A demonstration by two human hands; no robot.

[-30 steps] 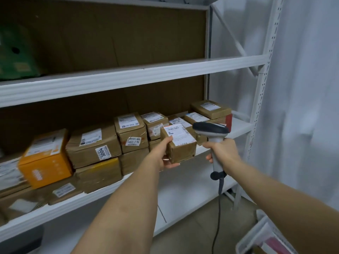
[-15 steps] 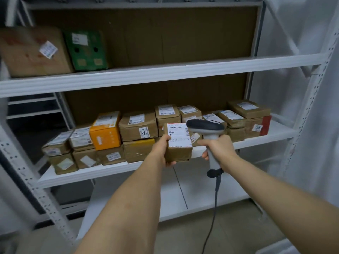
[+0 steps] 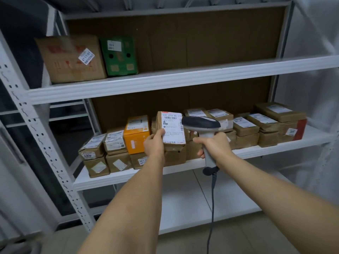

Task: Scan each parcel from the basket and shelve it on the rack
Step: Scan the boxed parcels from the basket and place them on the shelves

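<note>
My left hand [image 3: 155, 144] grips a small brown parcel [image 3: 172, 132] with a white shipping label facing me, held up in front of the middle shelf [image 3: 275, 149] of the white rack. My right hand [image 3: 213, 145] grips the handle of a grey barcode scanner [image 3: 200, 122], whose dark head sits just right of the parcel's label. The scanner's cable [image 3: 211, 208] hangs down between my arms. The basket is out of sight.
Several brown parcels and an orange box [image 3: 136, 134] line the middle shelf in two layers. On the upper shelf stand a large cardboard box [image 3: 70, 59] and a green box [image 3: 119, 55]. The lower shelf [image 3: 192, 202] is bare white. A white curtain [image 3: 315, 52] hangs at right.
My view has swung left and pulled back, showing more of the rack. The parcel in my left hand has risen and tilted its label toward me; the scanner stays beside it.
</note>
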